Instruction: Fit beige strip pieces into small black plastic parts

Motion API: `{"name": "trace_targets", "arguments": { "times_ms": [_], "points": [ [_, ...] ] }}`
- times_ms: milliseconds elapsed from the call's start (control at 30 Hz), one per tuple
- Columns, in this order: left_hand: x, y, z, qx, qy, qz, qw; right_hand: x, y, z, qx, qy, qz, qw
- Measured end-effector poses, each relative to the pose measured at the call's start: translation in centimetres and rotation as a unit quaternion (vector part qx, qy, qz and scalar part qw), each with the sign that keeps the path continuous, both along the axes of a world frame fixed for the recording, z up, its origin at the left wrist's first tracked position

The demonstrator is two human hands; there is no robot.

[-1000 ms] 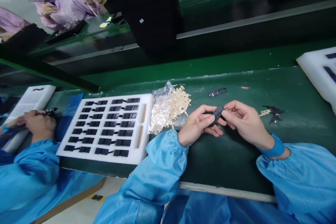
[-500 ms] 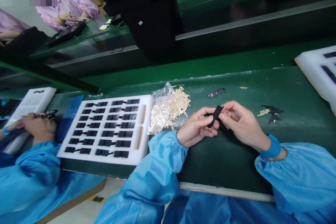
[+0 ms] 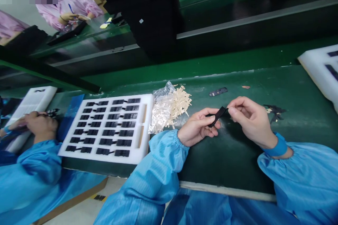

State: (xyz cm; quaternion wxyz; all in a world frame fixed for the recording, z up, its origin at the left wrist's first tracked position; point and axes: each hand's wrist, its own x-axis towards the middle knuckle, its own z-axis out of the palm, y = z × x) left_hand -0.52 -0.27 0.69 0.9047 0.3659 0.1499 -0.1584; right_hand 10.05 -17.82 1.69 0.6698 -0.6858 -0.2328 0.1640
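Note:
My left hand (image 3: 198,128) pinches a narrow black plastic part (image 3: 218,116) between thumb and fingers. My right hand (image 3: 252,121) is just to its right, with thumb and forefinger closed together at the part's upper end. Nothing clearly shows between those fingertips. A similar black part (image 3: 218,91) lies on the green work mat (image 3: 227,168) beyond my hands. To the left are a clear plastic bag (image 3: 161,112) and a heap of beige strips (image 3: 179,102). Dark pieces with beige bits (image 3: 276,113) lie to the right.
A white foam tray (image 3: 137,154) holds rows of black parts left of my hands. Another foam tray (image 3: 317,66) sits at the right. A co-worker's hand (image 3: 39,122) works at the far left. A person in a pink gown (image 3: 68,7) sits across.
My right hand has drawn back up and to the right from the black part. The part has turned in my left hand's grip.

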Motion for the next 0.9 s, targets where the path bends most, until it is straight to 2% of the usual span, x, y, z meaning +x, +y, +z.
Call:
{"name": "trace_targets", "arguments": {
  "times_ms": [333, 767, 900],
  "points": [
    [0.09, 0.06, 0.16, -0.003, 0.007, -0.011, 1.000, -0.07, 0.19, -0.58, -0.022, -0.042, -0.010, 0.999],
    [0.12, -0.02, 0.31, 0.009, -0.005, -0.015, 1.000, 0.02, 0.31, -0.55, -0.029, 0.021, 0.002, 0.999],
    [0.11, 0.00, 0.38, 0.006, -0.008, -0.003, 1.000, 0.04, 0.54, -0.14, -0.023, 0.044, -0.027, 0.998]
  ]
}}
